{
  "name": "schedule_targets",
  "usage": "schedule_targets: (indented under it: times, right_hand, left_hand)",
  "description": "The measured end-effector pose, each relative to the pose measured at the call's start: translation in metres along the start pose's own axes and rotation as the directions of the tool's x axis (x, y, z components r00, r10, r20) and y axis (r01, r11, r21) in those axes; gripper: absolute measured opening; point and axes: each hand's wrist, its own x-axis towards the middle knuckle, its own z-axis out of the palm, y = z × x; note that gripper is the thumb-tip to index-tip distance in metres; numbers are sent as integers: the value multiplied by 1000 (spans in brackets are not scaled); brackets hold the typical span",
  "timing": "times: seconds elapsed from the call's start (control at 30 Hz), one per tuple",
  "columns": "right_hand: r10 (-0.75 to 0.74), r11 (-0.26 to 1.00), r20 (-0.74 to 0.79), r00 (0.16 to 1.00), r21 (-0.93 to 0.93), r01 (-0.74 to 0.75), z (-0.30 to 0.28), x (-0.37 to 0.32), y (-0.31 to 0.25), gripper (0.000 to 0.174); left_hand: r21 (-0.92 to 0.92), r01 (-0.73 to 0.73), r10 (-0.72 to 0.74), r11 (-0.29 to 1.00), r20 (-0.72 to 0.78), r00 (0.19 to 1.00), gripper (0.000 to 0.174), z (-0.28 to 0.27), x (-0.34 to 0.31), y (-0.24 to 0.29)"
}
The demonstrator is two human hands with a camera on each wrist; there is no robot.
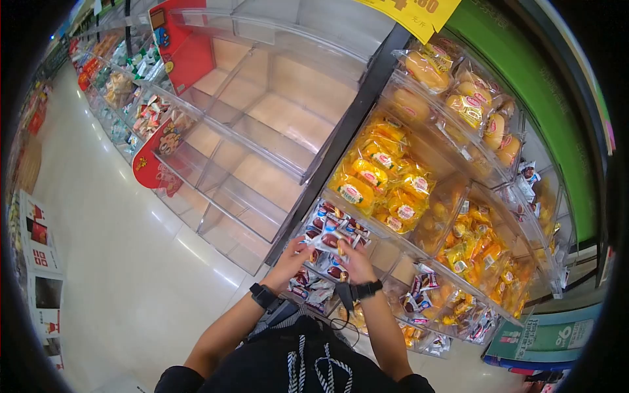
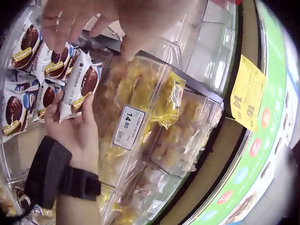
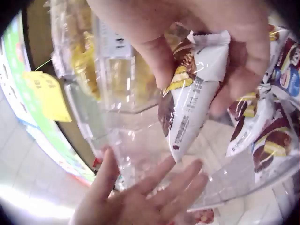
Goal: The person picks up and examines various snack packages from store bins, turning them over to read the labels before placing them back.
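Note:
My right hand (image 3: pixel 206 28) grips a wrapped chocolate cake (image 3: pixel 194 98) between thumb and fingers. Its wrapper is white and brown, with a cake picture and crimped ends. Fingers spread, my left hand (image 3: pixel 145 201) is close by the packet's lower tip. From the left wrist camera, the left hand (image 2: pixel 112 23) shows at the top, above the packet (image 2: pixel 80 86). Both hands, left (image 1: pixel 288 265) and right (image 1: pixel 358 263), are over a clear bin of similar packets (image 1: pixel 321 281) in the head view.
Yellow-wrapped cakes (image 1: pixel 383 167) fill the bin beyond, with bagged buns (image 1: pixel 468 98) higher up. Clear dividers and bin walls (image 1: pixel 229 173) run to the left. A price label (image 2: pixel 129 126) is fixed on a bin front. Floor (image 1: pixel 131 229) lies at the left.

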Motion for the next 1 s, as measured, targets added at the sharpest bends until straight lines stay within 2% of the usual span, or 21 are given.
schedule_targets:
  times: [0.03, 0.13, 0.2, 0.23, 0.27, 0.3, 0.37, 0.43, 0.47, 0.5, 0.57, 0.63, 0.67, 0.7, 0.77, 0.83, 0.87, 0.9, 0.93, 0.97, 1.0]
  right_hand:
    - [25, 1000, -32, 999, -5, -25, -2, 11, -6, 30]
    - [-38, 994, -109, 993, 97, 48, -25, 90, 31, 33]
    - [-327, 940, -4, 945, -103, 324, -23, 121, 43, 32]
    - [-325, 941, -5, 946, -100, 323, -18, 123, 41, 32]
    - [-422, 808, -135, 896, -505, 305, -15, 123, 40, 34]
    - [-548, 553, -208, 811, -816, 165, -8, 117, 33, 38]
    - [-535, 588, -204, 820, -786, 188, -8, 103, 24, 42]
    - [-544, 679, -189, 817, -671, 297, -9, 80, 14, 39]
    - [-409, 834, -228, 884, -487, 260, -12, 63, 13, 32]
    - [-442, 819, -257, 860, -507, 270, -38, 72, 40, 23]
    - [-508, 788, -275, 816, -531, 312, -60, 27, 46, 18]
    - [-397, 904, -420, 816, -333, 269, -97, -6, 51, 18]
    - [-430, 895, -494, 756, -345, 284, -119, -20, 51, 17]
    - [-430, 898, -521, 738, -335, 287, -146, -29, 55, 17]
    - [-519, 854, -690, 505, -398, 335, -210, -35, 71, 16]
    - [-458, 878, -749, 479, -466, 110, -316, -10, 126, 29]
    - [-449, 884, -758, 473, -454, 112, -312, -17, 111, 29]
    - [-627, 733, -724, 287, -673, -96, -296, -29, 76, 27]
    - [-790, 527, -597, 138, -777, -343, -284, -37, 43, 25]
    - [-782, 539, -608, 136, -770, -341, -285, -37, 22, 25]
    - [-580, 460, -703, 412, -700, -547, -288, -35, 5, 46]
  left_hand:
    - [3, 1, -1, 1000, 4, 1000, 43, -5, -2, 0]
    - [-153, 83, -72, 985, 75, 995, 27, -24, -11, -4]
    - [-156, 89, -86, 984, 24, 996, 26, -35, -22, -6]
    - [-159, 92, -97, 983, -23, 995, 25, -41, -25, -8]
    - [-172, 96, -107, 980, -55, 993, 23, -46, -27, -11]
    - [-165, 103, -113, 981, -53, 992, 23, -48, -28, -12]
    - [-164, 95, -111, 982, -90, 990, 22, -49, -29, -14]
    - [-134, 107, -116, 985, -60, 991, 21, -44, -29, -12]
    - [-117, 113, -118, 987, -34, 992, 20, -37, -27, -10]
    - [-87, 129, -128, 988, 16, 992, 20, -31, -25, -9]
    - [-42, 142, -141, 989, 27, 990, 20, -23, -19, -12]
    - [-24, 149, -147, 989, 77, 986, 20, -15, -14, -17]
    - [-21, 153, -150, 988, 106, 983, 19, -12, -13, -19]
    - [2, 159, -158, 987, 131, 979, 19, -4, -13, -18]
    - [92, 215, -224, 972, 94, 970, 19, 11, -15, -14]
    - [125, 223, -238, 967, 112, 965, 19, 23, -17, -15]
    - [120, 229, -240, 966, 95, 966, 19, 28, -18, -15]
    - [115, 231, -241, 966, 76, 968, 18, 34, -18, -14]
    - [136, 253, -262, 958, 56, 963, 18, 40, -20, -11]
    - [150, 252, -263, 956, 53, 963, 18, 44, -20, -9]
    - [178, 226, -240, 958, 58, 969, 18, 47, -22, -8]
